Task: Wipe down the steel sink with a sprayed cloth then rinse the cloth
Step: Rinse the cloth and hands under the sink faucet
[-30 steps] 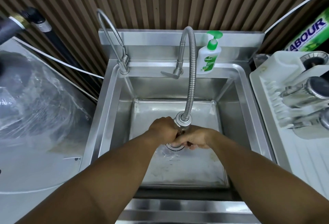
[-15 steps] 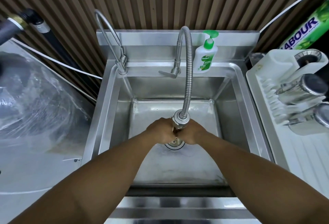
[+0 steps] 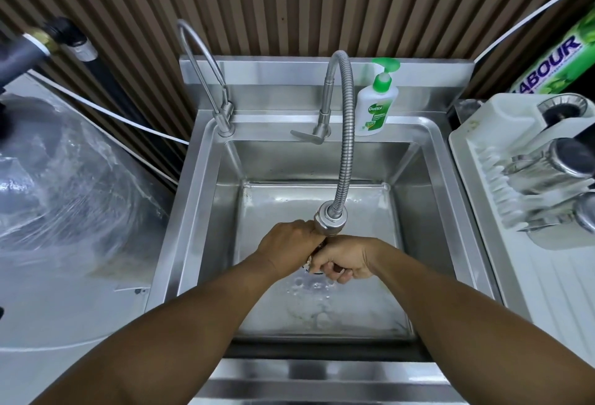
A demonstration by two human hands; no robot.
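Note:
The steel sink (image 3: 428,198) fills the middle of the view, its floor wet with drops near the drain. My left hand (image 3: 289,240) and my right hand (image 3: 346,258) are pressed together as fists just under the flexible faucet's spray head (image 3: 328,222), above the drain. Both are clenched on the cloth (image 3: 310,260), of which only a small sliver shows between the fists. The right fist is turned so that its curled fingers face me. I cannot tell whether water is running from the spray head.
A thin gooseneck tap (image 3: 206,82) stands at the back left and a green-capped soap bottle (image 3: 376,105) at the back right. A white drying rack (image 3: 483,179) with steel cups (image 3: 547,166) sits on the right. A plastic-wrapped surface (image 3: 64,179) lies left.
The fists stay together under the spray head. The right fist has rolled and dropped slightly toward me, and its fingers now show. More drops lie on the sink floor.

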